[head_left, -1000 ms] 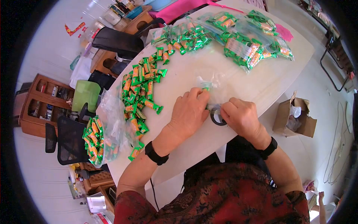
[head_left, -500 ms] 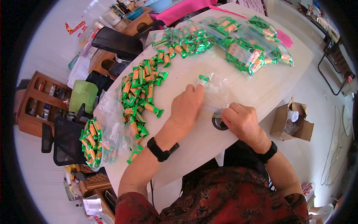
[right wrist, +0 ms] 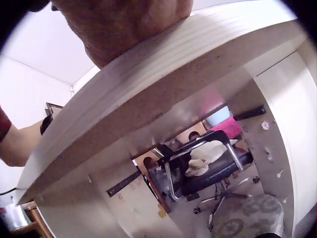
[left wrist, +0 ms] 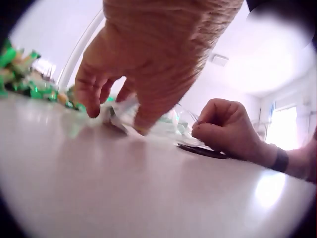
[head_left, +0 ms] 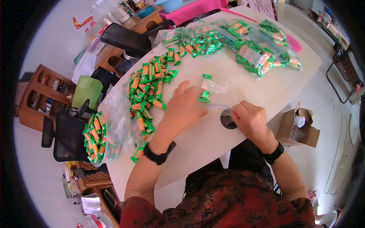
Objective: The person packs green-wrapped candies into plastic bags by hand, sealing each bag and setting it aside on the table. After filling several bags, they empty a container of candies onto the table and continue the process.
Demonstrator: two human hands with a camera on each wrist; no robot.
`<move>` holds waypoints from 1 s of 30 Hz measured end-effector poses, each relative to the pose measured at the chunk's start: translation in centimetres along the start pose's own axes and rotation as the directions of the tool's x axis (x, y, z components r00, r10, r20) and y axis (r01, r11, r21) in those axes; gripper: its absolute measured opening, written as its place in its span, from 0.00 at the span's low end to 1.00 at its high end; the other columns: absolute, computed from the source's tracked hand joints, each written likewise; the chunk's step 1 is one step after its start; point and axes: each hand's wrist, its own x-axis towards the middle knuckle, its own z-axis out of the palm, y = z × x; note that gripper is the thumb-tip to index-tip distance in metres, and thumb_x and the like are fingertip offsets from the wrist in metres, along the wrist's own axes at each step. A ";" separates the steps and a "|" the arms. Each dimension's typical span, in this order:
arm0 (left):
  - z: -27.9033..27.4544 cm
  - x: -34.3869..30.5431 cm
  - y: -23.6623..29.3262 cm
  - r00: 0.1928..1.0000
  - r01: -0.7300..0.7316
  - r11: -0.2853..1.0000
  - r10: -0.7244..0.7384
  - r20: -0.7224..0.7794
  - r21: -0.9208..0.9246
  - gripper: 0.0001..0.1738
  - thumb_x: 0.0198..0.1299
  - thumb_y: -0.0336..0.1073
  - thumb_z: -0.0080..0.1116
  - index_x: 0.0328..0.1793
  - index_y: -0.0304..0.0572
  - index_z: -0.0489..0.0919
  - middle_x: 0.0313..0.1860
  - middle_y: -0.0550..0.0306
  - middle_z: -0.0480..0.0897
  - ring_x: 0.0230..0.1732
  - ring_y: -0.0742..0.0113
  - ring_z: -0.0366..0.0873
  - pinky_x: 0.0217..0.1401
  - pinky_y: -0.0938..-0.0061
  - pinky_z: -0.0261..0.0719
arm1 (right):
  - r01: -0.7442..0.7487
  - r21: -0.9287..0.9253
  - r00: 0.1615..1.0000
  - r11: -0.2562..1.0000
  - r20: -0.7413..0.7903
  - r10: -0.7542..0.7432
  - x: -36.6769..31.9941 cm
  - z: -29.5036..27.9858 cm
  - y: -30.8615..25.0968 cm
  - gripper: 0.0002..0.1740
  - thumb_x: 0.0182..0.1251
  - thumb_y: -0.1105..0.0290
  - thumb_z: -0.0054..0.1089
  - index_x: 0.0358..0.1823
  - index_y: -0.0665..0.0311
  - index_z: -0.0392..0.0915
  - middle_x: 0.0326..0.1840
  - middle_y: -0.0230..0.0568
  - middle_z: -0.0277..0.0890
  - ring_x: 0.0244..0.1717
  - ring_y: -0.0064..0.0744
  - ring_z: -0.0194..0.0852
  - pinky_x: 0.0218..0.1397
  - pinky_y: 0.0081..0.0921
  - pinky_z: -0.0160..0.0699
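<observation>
My right hand [head_left: 249, 117] pinches the edge of a clear plastic bag [head_left: 218, 88] lying flat on the table. At the bag's far left side is a single green-wrapped snack [head_left: 205, 88], partly under the clear film. My left hand [head_left: 180, 108] is blurred just left of the snack, between it and the heap. Its fingers are apart and point down in the left wrist view, with thumb and fingertips close over the tabletop. A dark round disc [head_left: 229, 120] lies beside the right hand's fingers. The right wrist view shows only part of the right hand [right wrist: 124, 25] above the table edge.
A heap of green-and-orange snack packets [head_left: 146, 87] lies on the left of the table [head_left: 182, 152]. Filled clear bags [head_left: 253, 57] line the far side. A tub of packets [head_left: 95, 140] stands at the left edge. An open cardboard box [head_left: 298, 127] is on the floor at right.
My left hand has let go of the bag and moved left, uncovering the snack packet. The right hand keeps its pinch on the bag's edge near the same spot.
</observation>
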 end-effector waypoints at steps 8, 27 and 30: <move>-0.4 -3.4 -5.8 0.939 0.239 0.963 -0.262 0.224 0.124 0.17 0.53 0.28 0.60 0.51 0.34 0.75 0.56 0.42 0.75 0.51 0.43 0.76 0.51 0.58 0.77 | -0.032 -0.014 0.999 0.999 -0.008 0.031 0.1 0.2 0.0 0.08 0.51 0.75 0.63 0.24 0.60 0.70 0.22 0.38 0.66 0.21 0.40 0.73 0.21 0.34 0.73; -2.1 -3.2 4.8 0.858 -0.399 0.823 0.491 0.153 -0.405 0.13 0.51 0.24 0.57 0.44 0.37 0.75 0.50 0.51 0.77 0.46 0.50 0.77 0.47 0.62 0.78 | -0.091 -0.002 0.996 0.996 -0.019 0.091 0.0 0.2 0.1 0.08 0.53 0.73 0.64 0.26 0.59 0.71 0.23 0.38 0.69 0.22 0.42 0.75 0.23 0.35 0.75; -1.7 -2.0 4.6 0.823 -0.453 0.834 0.527 0.211 -0.315 0.12 0.51 0.24 0.55 0.43 0.38 0.75 0.48 0.52 0.77 0.45 0.51 0.77 0.46 0.63 0.77 | -0.095 0.006 0.995 0.995 -0.010 0.095 0.0 0.2 0.1 0.08 0.53 0.73 0.64 0.25 0.59 0.70 0.22 0.38 0.68 0.22 0.42 0.74 0.23 0.35 0.74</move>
